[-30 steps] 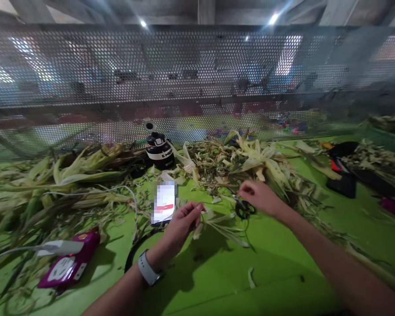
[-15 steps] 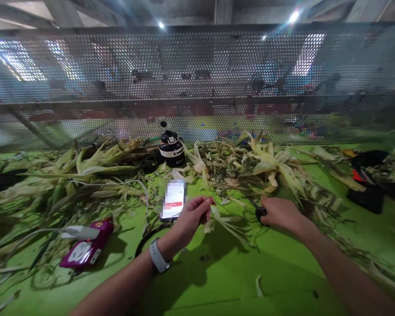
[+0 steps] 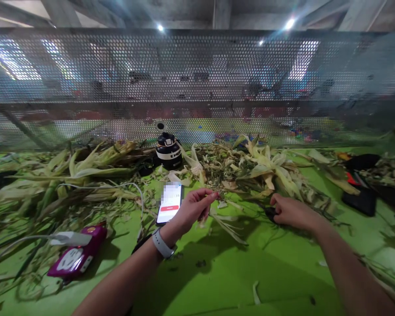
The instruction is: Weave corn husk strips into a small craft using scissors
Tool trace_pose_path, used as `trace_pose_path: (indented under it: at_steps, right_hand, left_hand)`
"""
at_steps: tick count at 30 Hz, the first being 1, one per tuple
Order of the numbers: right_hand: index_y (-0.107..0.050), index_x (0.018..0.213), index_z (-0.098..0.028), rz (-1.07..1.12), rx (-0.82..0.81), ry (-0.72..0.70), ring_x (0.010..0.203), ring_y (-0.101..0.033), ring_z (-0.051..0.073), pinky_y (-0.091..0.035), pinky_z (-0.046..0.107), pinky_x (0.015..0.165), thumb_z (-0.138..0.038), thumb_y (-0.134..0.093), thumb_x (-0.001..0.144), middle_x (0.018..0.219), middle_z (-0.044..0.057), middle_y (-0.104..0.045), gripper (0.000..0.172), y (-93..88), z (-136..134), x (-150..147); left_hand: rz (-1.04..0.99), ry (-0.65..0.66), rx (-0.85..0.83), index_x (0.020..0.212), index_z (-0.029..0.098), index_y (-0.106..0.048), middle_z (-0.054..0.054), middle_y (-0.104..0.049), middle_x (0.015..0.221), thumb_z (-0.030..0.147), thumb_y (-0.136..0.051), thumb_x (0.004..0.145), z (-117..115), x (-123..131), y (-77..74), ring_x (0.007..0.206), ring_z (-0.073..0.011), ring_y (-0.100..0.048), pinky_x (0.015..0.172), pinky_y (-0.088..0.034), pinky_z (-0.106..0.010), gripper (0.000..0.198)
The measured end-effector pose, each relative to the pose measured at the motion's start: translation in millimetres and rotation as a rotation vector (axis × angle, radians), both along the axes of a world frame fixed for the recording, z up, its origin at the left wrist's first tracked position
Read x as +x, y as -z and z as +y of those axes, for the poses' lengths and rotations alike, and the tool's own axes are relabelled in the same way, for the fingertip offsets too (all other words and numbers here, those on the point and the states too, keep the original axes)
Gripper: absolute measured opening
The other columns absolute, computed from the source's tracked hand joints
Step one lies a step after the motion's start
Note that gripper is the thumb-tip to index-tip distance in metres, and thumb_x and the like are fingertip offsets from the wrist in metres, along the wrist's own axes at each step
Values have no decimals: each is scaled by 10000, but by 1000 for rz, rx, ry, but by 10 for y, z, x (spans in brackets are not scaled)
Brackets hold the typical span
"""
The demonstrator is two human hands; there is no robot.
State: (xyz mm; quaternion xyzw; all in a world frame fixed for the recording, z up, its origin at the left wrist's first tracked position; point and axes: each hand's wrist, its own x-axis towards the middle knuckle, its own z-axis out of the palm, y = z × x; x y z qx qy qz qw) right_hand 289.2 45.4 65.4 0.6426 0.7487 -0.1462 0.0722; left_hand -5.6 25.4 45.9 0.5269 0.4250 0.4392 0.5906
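Well out to the left of your left hand, a purple case (image 3: 80, 256) lies with a white plug (image 3: 70, 238) across it, perhaps parked there to leave room for your forearm. The lit phone (image 3: 167, 208) lies just beside that hand's left side, face up, probably so you can read it; the black bottle (image 3: 168, 152) stands upright beyond it. Your left hand (image 3: 194, 208) has thumb and forefinger pinched together, it seems on the thin end of the pale husk strips (image 3: 228, 226), which fan out below your fingertips, between your hands; a pinch at one end would leave the rest free. Farther right, what look like black-handled scissors (image 3: 270, 214) meet the curled fingers of your right hand (image 3: 292, 215); whether they are gripped, you cannot tell.
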Motion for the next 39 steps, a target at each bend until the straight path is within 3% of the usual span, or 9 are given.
trace_pose_path:
  at_steps: [4,8,15,20,25,31,34,39]
  right_hand:
    - [-544,917,-179,-84,51,22,794,-625,257,-322,264,558,-179,-570,684,888,89,-676,234,-2,-9,9]
    - [-559,882,-167,-189,-9,23,827,-627,289,-311,274,564,-198,-571,694,883,117,-676,191,-36,-26,-40]
    - [-516,970,-190,93,-73,-68,783,-606,199,-371,239,608,-142,-556,672,905,52,-648,305,28,3,73]
    - [-531,933,-190,51,-35,-86,787,-590,208,-345,244,604,-129,-547,646,910,60,-645,293,143,2,97]
    - [-580,778,-180,-24,-30,-110,732,-572,216,-284,253,547,-156,-542,653,799,68,-643,133,85,-38,23]
    - [-622,896,-174,348,-130,-101,638,-521,155,-348,229,550,-238,-572,717,714,13,-598,196,-80,-40,129]
    - [-603,852,-170,509,-160,-114,581,-456,121,-347,210,521,-336,-638,725,651,-16,-528,212,-114,-48,244]
    - [-576,824,-177,622,-177,-111,546,-400,92,-326,184,485,-397,-738,660,608,-45,-462,319,-181,-131,245]
  left_hand:
    - [7,-28,43,808,143,-638,97,-446,396,491,-642,763,-17,-1,-59,311,-33,-354,321,-241,-146,351]
    - [21,-25,77,778,138,-645,90,-462,423,487,-673,735,-21,12,-115,322,-28,-356,317,-256,-142,352]
    - [-131,17,74,756,142,-657,105,-395,368,464,-703,721,-82,-101,-253,275,-9,-231,285,-141,-135,327]
    - [-299,89,66,704,146,-665,103,-360,334,442,-701,734,-168,-192,-351,265,3,-185,307,-114,-137,300]
    - [-135,72,23,781,144,-685,103,-355,332,418,-660,786,-142,-124,-338,266,-8,-218,295,-126,-132,275]
    - [73,52,15,813,145,-680,105,-366,326,486,-592,813,-122,-77,-370,248,-23,-271,272,-170,-130,352]
    - [121,51,63,805,143,-676,99,-399,365,477,-614,792,-129,-72,-399,277,-26,-319,282,-209,-130,340]
    - [160,79,94,806,146,-667,92,-415,403,438,-608,808,-148,-53,-421,321,-34,-356,310,-253,-136,298]
